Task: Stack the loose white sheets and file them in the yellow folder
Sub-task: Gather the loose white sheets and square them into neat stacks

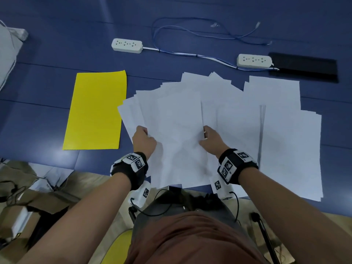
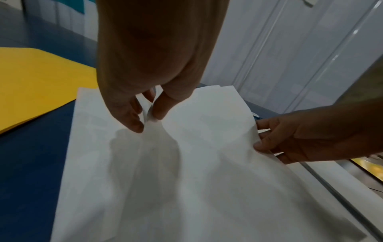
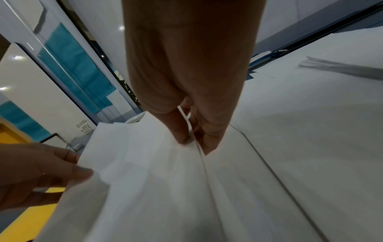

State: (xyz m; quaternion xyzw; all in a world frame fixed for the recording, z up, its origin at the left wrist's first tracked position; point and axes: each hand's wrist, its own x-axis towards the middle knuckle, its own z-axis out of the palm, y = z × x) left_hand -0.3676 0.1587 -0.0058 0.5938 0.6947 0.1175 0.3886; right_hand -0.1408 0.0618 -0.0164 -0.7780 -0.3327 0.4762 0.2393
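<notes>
A bundle of white sheets (image 1: 179, 134) is held between my two hands above the blue table. My left hand (image 1: 143, 139) pinches the bundle's left edge (image 2: 150, 117) between thumb and fingers. My right hand (image 1: 208, 139) pinches its right edge (image 3: 191, 142) the same way. The bundle sags in the middle. More loose white sheets (image 1: 276, 115) lie fanned out on the table beneath and to the right. The yellow folder (image 1: 97, 109) lies flat and closed to the left of the sheets, apart from both hands.
Two white power strips (image 1: 127, 45) (image 1: 254, 60) with white and blue cables (image 1: 190, 33) lie at the far side. A black flat pad (image 1: 302, 67) sits at the far right. Cardboard and cables (image 1: 28, 197) clutter the floor at lower left.
</notes>
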